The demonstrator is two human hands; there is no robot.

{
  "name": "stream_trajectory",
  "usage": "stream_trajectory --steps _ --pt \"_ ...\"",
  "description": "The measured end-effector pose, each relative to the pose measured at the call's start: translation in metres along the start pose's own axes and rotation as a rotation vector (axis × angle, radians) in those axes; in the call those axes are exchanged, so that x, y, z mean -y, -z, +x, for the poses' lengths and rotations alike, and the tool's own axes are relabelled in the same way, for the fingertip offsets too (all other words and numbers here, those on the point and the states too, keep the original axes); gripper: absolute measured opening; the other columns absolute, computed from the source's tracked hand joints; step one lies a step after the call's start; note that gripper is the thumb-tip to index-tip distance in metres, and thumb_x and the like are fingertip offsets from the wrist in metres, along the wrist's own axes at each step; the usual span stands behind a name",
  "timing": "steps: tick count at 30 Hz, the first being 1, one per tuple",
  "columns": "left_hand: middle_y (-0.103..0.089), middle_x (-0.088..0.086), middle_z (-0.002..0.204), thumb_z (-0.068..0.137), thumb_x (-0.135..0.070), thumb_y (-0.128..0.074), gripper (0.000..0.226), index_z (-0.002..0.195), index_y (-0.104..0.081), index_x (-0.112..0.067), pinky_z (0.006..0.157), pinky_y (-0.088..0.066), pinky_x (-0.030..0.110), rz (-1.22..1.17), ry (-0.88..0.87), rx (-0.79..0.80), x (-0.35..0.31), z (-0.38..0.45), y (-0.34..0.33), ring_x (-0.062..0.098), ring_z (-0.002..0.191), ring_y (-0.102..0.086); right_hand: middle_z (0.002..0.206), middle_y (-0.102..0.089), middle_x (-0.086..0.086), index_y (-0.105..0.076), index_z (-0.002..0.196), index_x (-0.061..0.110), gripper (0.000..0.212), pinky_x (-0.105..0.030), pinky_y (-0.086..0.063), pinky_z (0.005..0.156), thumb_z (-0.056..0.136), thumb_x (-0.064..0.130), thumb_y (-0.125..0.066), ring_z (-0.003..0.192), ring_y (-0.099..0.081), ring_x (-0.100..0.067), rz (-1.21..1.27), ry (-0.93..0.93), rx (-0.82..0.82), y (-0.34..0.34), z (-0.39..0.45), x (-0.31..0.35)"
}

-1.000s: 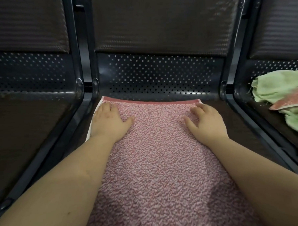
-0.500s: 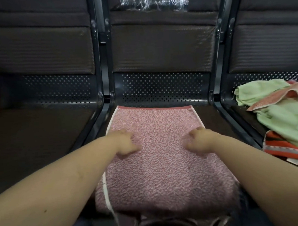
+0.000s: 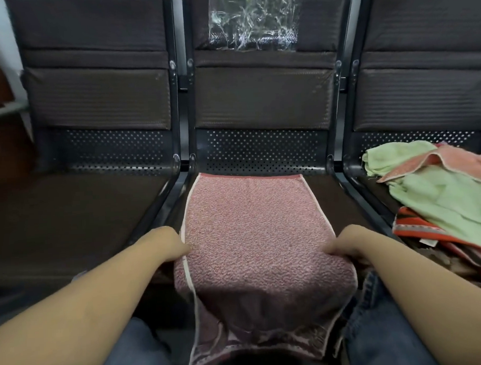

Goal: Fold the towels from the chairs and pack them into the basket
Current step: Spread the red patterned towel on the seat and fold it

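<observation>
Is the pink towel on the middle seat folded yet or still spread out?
Spread. The pink towel lies flat along the middle seat, its near end hanging over the front edge.

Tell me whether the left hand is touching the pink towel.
Touching. The head view shows the left hand at the pink towel's white-trimmed left edge, the fabric bunching there; the fingers themselves are hidden.

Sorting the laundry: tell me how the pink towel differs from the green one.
The pink towel lies spread flat on the middle seat, gripped by the left hand and right hand; the green towel lies crumpled on the right seat, untouched. Both are unfolded.
</observation>
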State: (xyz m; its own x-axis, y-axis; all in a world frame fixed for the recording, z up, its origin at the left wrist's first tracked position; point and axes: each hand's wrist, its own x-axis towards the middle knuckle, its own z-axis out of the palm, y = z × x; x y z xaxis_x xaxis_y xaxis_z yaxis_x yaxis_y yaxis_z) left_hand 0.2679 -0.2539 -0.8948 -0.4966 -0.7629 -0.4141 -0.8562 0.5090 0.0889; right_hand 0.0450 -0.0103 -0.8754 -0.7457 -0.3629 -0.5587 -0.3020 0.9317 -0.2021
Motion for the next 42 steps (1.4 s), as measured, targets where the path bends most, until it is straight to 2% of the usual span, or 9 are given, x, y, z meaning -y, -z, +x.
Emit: stream_trajectory --steps 4,8,17,21,25,28,30,34,42 --pt "-0.054 0.001 0.074 0.084 -0.05 -0.063 0.045 0.073 -0.054 -0.007 0.061 -0.038 0.027 -0.075 -0.016 -0.02 -0.003 -0.002 -0.005 0.018 0.07 -0.053 0.085 -0.058 -0.014 -0.059 0.088 0.0 0.028 -0.026 -0.041 0.06 0.086 0.027 -0.068 0.072 -0.051 -0.023 0.234 -0.031 0.0 0.001 0.002 -0.014" --pt "-0.051 0.002 0.064 0.087 -0.035 -0.062 0.038 0.059 -0.049 -0.011 0.059 -0.036 0.027 -0.088 -0.025 -0.082 -0.003 0.0 -0.008 0.019 0.064 -0.051 0.071 -0.055 -0.01 -0.055 0.081 0.003 0.02 -0.026 -0.047 0.05 0.09 0.019 -0.064 0.06 -0.051 -0.019 0.582 -0.022 0.063 0.004 0.007 -0.024" --pt "-0.065 0.018 0.081 0.088 0.005 -0.053 0.01 0.084 -0.059 -0.002 0.046 -0.048 0.019 -0.721 -0.01 0.16 0.027 0.004 0.003 0.019 0.066 -0.063 0.082 -0.058 -0.012 -0.057 0.101 0.01 0.018 -0.029 -0.042 0.056 0.093 -0.005 -0.051 0.064 -0.051 -0.018 0.822 0.141 0.207 0.018 0.0 -0.041" --pt "-0.063 0.016 0.081 0.089 0.008 -0.051 0.023 0.095 -0.047 -0.013 0.049 -0.053 0.022 -0.95 -0.042 0.171 0.04 0.001 0.005 0.022 0.069 -0.062 0.098 -0.068 -0.009 -0.069 0.102 0.008 0.029 -0.029 -0.047 0.073 0.094 -0.006 -0.044 0.083 -0.058 -0.019 0.84 0.172 0.28 0.021 0.001 -0.046" --pt "-0.063 0.012 0.082 0.092 0.012 -0.032 0.03 0.092 -0.055 -0.008 0.066 -0.049 0.031 -1.177 -0.075 0.238 0.043 -0.007 0.009 0.022 0.073 -0.06 0.103 -0.071 -0.016 -0.068 0.109 0.0 0.028 -0.027 -0.055 0.073 0.082 -0.007 -0.061 0.091 -0.064 -0.023 0.799 0.205 0.263 0.023 0.0 -0.047" --pt "-0.064 0.015 0.094 0.089 0.008 -0.031 0.032 0.09 -0.062 0.001 0.066 -0.047 0.032 -1.284 -0.013 0.235 0.045 -0.01 0.015 0.024 0.079 -0.06 0.107 -0.071 -0.016 -0.069 0.111 0.006 0.075 -0.029 -0.057 0.08 0.041 0.016 -0.094 0.1 -0.066 -0.028 0.719 0.251 0.305 0.027 0.0 -0.05" --pt "-0.068 0.014 0.1 0.081 -0.001 -0.054 0.016 0.093 -0.065 0.002 0.069 -0.047 0.032 -1.268 -0.034 0.267 0.044 -0.014 0.017 0.023 0.082 -0.063 0.105 -0.072 -0.006 -0.075 0.101 0.018 0.081 -0.029 -0.051 0.09 0.025 0.035 -0.097 0.101 -0.066 -0.022 0.525 0.303 0.218 0.028 -0.003 -0.049" --pt "-0.073 0.005 0.106 0.027 -0.03 -0.096 0.072 0.094 -0.076 -0.013 0.094 -0.045 0.033 -0.921 -0.184 0.328 0.05 -0.012 0.014 0.018 0.101 -0.064 0.107 -0.063 -0.001 -0.069 0.111 0.019 0.045 -0.019 -0.038 0.077 0.07 0.01 -0.082 0.093 -0.056 -0.009 0.206 0.33 0.018 0.025 -0.014 -0.034" --pt "-0.069 -0.004 0.099 0.085 -0.021 -0.07 0.009 0.091 -0.071 -0.028 0.084 -0.046 0.028 -0.253 -0.368 -0.081 0.034 -0.01 0.013 0.012 0.094 -0.061 0.085 -0.067 -0.004 -0.071 0.086 0.019 0.007 -0.015 -0.04 0.062 0.081 0.014 -0.073 0.077 -0.057 -0.01 0.018 0.369 -0.197 0.027 -0.009 -0.03"
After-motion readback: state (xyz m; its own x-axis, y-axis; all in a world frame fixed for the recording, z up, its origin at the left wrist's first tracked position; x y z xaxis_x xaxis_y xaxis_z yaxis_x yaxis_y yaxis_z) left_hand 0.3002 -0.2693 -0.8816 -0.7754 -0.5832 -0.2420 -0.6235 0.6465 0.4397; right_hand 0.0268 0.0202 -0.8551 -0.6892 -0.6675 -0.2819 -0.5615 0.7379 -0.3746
